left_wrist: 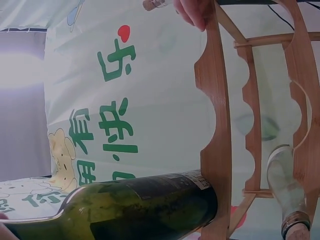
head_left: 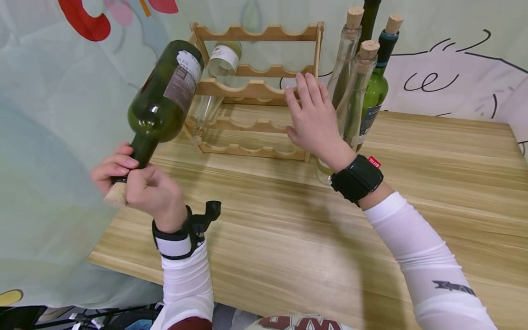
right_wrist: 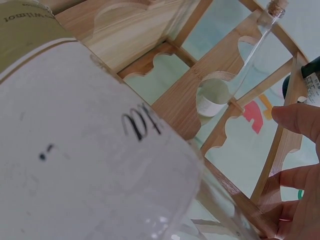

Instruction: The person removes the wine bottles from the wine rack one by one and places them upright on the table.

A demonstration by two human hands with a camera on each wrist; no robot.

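My left hand (head_left: 142,183) grips a green wine bottle (head_left: 167,94) by its neck, near the cork. The bottle is tilted, its base up and toward the left end of a wooden wine rack (head_left: 253,87). In the left wrist view the bottle's base (left_wrist: 207,202) overlaps a scalloped rail. My right hand (head_left: 311,114) touches the right end of the rack's upper front rail, fingers fairly straight. A clear corked bottle (head_left: 224,62) lies in the rack's left slot, neck slanting down toward the front.
Right of the rack stand clear corked bottles (head_left: 355,98) and a green bottle (head_left: 373,94), close beside my right forearm. The rack stands on a wood-grain table (head_left: 264,220). A printed cloth (head_left: 62,114) hangs behind and to the left.
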